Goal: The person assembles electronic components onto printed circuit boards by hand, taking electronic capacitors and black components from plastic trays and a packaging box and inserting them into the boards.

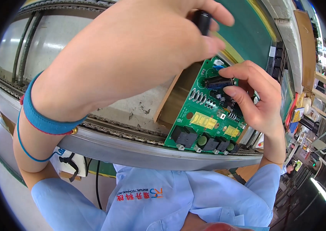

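Observation:
A green circuit board lies tilted across the front rail, filled with black blocks, green discs and yellow patches. My right hand is closed at the board's upper right, thumb and forefinger pinching the end of a black cylindrical capacitor. That capacitor leans over on the board. Above the board's far edge, my left hand curls its fingers around another black capacitor, held clear of the board. The left hand hides part of the work area behind it. A blue disc part sits beside my right fingertips.
A metal conveyor rail with a chain runs along the front, with a second chain rail at the back left. A green mat lies at the far right, beside a black slotted tray. My left wrist wears a blue strap.

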The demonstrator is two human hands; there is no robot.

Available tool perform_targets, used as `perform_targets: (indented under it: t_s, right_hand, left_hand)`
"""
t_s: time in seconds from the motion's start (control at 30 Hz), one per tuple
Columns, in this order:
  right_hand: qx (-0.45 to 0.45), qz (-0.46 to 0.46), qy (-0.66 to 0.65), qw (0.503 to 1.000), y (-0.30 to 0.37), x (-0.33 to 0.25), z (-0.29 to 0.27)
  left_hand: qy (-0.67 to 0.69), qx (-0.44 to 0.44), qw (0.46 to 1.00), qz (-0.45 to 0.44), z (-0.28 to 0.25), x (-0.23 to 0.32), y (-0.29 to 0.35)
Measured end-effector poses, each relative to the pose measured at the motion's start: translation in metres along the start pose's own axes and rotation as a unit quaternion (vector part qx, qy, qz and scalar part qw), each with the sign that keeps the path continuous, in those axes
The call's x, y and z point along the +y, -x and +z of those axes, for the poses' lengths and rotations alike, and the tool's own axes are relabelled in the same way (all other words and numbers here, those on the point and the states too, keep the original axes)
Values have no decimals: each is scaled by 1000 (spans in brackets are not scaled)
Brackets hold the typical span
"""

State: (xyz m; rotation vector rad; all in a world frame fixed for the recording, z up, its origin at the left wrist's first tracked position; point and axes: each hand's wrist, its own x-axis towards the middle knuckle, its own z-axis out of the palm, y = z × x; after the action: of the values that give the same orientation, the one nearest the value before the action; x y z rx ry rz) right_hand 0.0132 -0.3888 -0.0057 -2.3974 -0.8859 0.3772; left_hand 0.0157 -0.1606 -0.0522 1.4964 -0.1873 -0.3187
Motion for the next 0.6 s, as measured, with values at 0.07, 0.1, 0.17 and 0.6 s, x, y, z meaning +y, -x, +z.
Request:
perform_targets:
  t_s: [0.07,0.1,0.17,0.6]
  right_hand:
    - [-1,-25,15,1000,-3,0,2]
    - [3,-41,32,999,-3,-1,1]
    - [4,-57,48,997,-5,-1,4]
    - [32,-227,240,943,-7,-6,3]
  left_hand:
    - [18,1,1000,-21,5,3,-2]
    - [28,1,999,-30,4,4,-1]
    - [47,-2,998,-50,7,5,-3]
    - [147,-73,976,-144,6,29,7]
